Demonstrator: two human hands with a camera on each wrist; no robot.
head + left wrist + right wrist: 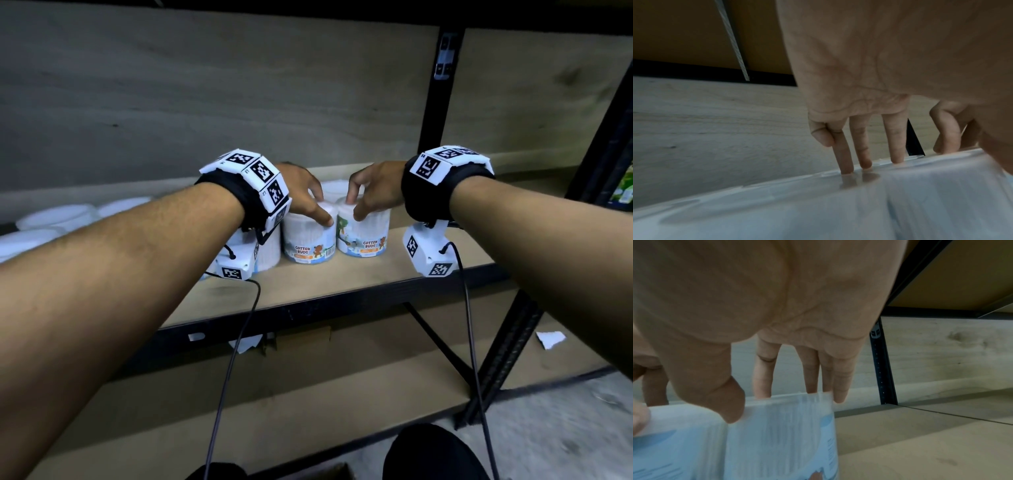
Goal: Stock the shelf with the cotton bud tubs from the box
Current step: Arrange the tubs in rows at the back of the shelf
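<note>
- Your left hand (pixel 305 195), at mid-frame in the head view, grasps the top of a tub (pixel 308 240): thumb on the near side, fingers (pixel 846 165) over the far rim in the left wrist view.
- Your right hand (pixel 373 192), just right of it, grasps a second tub (pixel 364 233) the same way, thumb in front, fingers (pixel 762 386) behind the rim.
- Both tubs stand upright on the shelf (pixel 376 274), touching or nearly so, near its front edge at frame centre.
- Done so far: a third tub (pixel 267 253) stands partly hidden behind your left wrist, and white lids (pixel 58 216) at the left edge suggest further tubs.
- Left to do: judged from this, let go of the pair; much of the shelf to the right is bare board. The box is not clearly in view, so the remaining count cannot be told.
</note>
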